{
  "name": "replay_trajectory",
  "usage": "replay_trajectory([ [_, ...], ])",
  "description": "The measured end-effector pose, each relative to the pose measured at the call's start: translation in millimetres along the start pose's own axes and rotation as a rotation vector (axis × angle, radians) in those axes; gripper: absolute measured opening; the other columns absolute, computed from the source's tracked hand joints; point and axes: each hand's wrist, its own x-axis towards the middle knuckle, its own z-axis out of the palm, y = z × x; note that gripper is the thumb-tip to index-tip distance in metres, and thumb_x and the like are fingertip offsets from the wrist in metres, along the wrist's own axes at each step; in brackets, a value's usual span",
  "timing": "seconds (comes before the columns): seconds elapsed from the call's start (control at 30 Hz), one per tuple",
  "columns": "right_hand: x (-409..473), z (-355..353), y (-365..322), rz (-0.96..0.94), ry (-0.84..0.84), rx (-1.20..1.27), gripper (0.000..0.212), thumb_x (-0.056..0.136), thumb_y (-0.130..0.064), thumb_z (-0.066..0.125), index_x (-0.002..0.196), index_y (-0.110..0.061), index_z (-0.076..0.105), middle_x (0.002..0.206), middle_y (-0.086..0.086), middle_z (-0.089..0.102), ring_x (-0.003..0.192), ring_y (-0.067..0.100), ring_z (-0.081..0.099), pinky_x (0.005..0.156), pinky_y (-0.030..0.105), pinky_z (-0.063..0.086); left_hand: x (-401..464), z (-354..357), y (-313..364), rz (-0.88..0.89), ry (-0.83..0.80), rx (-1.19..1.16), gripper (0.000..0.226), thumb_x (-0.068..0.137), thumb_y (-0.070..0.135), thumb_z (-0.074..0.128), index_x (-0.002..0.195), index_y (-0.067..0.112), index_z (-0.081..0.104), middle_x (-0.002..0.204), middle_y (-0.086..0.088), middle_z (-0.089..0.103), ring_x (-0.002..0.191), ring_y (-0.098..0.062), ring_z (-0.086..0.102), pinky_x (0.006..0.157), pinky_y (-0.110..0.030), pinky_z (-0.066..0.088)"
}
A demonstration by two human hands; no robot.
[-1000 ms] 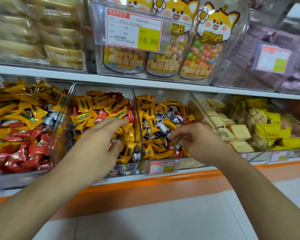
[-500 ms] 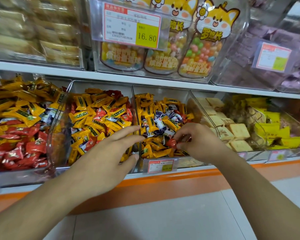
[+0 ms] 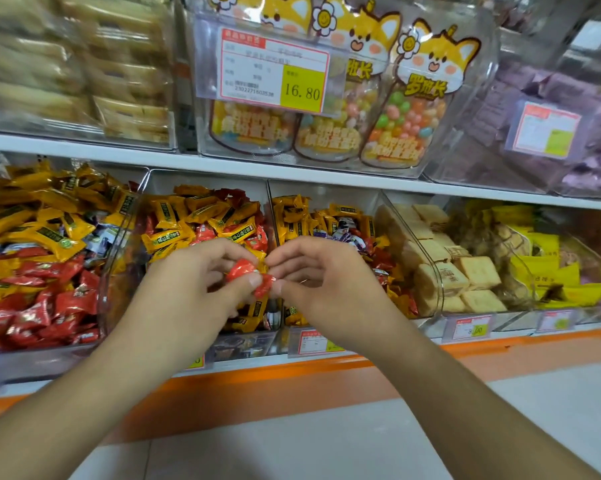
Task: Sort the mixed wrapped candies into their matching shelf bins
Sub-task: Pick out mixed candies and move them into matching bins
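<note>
both forearms reach up from the bottom of the view and meet in front of the lower shelf. the left hand (image 3: 202, 282) pinches a red wrapped candy (image 3: 240, 269) between thumb and curled fingers. the right hand (image 3: 321, 275) meets it from the other side, its fingertips closing on a second red piece (image 3: 265, 285) that touches the first; whether that one is already handed over, i cannot tell.

judging from this, the step is passing red strays from right to left. it is best to let the left take both fully before the right lets go, since slick twisted wrappers slip easily and a drop would land back among the mixed sweets.

just behind the hands sit the middle bin (image 3: 202, 223), mostly yellow with red mixed in, and the right candy bin (image 3: 326, 220), yellow with blue-white and red pieces. further left, the left bin (image 3: 32, 299) holds a big red heap under yellow, probably the home for these reds. carry them over the divider and lay them low.
</note>
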Motion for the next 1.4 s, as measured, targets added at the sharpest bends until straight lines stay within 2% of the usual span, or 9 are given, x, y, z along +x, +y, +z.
replay_trajectory([
  [0.1,1,-16,16,0.019,0.062,-0.1,0.024,0.097,-0.005,0.069,0.11,-0.025,0.074,0.099,-0.009,0.073,0.096,0.005,0.069,0.086,0.022,0.059,3,-9,-7,0.001,0.067,0.298,0.015,0.092,0.035,0.072,0.105,0.042,0.068,0.101,0.022,0.071,0.087,0.001,0.069,0.079,-0.025,0.054],
  [0.23,3,-60,54,0.073,0.273,-0.412,0.032,0.096,0.002,0.061,0.114,-0.022,0.073,0.103,-0.012,0.07,0.096,0.003,0.065,0.084,0.02,0.056,2,-6,-6,0.124,-0.062,0.521,0.049,0.097,0.035,0.065,0.143,0.042,0.051,0.149,0.023,0.047,0.138,-0.005,0.044,0.111,-0.021,0.032],
  [0.37,-3,-92,80,0.153,0.281,-0.658,0.038,0.091,0.006,0.057,0.1,-0.024,0.078,0.093,-0.01,0.071,0.084,0.007,0.067,0.063,0.009,0.05,-3,12,-4,0.215,-0.258,0.529,0.058,0.101,0.04,0.055,0.153,0.051,0.031,0.158,0.041,0.015,0.146,0.011,0.021,0.116,-0.013,0.016],
  [0.47,-5,-94,91,0.213,0.192,-0.802,0.037,0.092,0.001,0.06,0.096,-0.029,0.081,0.095,-0.007,0.074,0.078,0.016,0.068,0.062,0.024,0.054,-5,18,-5,0.206,-0.319,0.51,0.059,0.102,0.044,0.052,0.154,0.055,0.025,0.156,0.046,0.003,0.147,0.012,0.017,0.117,-0.017,0.022],
  [0.7,2,-90,95,0.262,0.11,-0.833,0.04,0.095,-0.016,0.071,0.133,-0.028,0.07,0.124,-0.002,0.068,0.088,0.012,0.055,0.077,0.022,0.045,-1,19,-12,0.237,-0.291,0.507,0.058,0.101,0.043,0.054,0.153,0.052,0.03,0.156,0.045,0.008,0.146,0.011,0.021,0.118,-0.018,0.023],
  [0.83,11,-84,108,0.264,0.178,-0.84,0.039,0.086,-0.015,0.078,0.124,-0.024,0.074,0.123,0.007,0.062,0.103,0.025,0.064,0.089,0.032,0.055,-1,19,-12,0.226,-0.294,0.514,0.058,0.101,0.042,0.054,0.153,0.053,0.03,0.155,0.047,0.006,0.145,0.012,0.022,0.113,-0.012,0.018],
  [1.07,10,-82,107,0.276,0.239,-0.799,0.017,0.088,-0.007,0.072,0.093,-0.022,0.075,0.08,-0.016,0.057,0.08,0.015,0.061,0.057,0.018,0.044,-3,17,-11,0.226,-0.308,0.51,0.056,0.102,0.044,0.053,0.152,0.054,0.031,0.155,0.048,0.004,0.146,0.013,0.018,0.114,-0.014,0.021],
  [1.2,10,-80,110,0.248,0.287,-0.766,0.026,0.085,-0.002,0.073,0.087,-0.027,0.067,0.083,-0.008,0.066,0.075,0.012,0.062,0.064,0.036,0.059,-4,16,-11,0.224,-0.318,0.508,0.056,0.102,0.043,0.054,0.152,0.052,0.032,0.156,0.046,0.004,0.147,0.012,0.017,0.119,-0.018,0.023],
  [1.4,6,-85,94,0.23,0.434,-0.603,0.026,0.087,0.001,0.073,0.097,-0.023,0.074,0.083,-0.009,0.067,0.08,0.003,0.062,0.064,0.018,0.049,-5,13,-5,0.221,-0.264,0.478,0.048,0.101,0.037,0.057,0.146,0.048,0.044,0.155,0.04,0.024,0.143,0.01,0.028,0.12,-0.022,0.027],
])
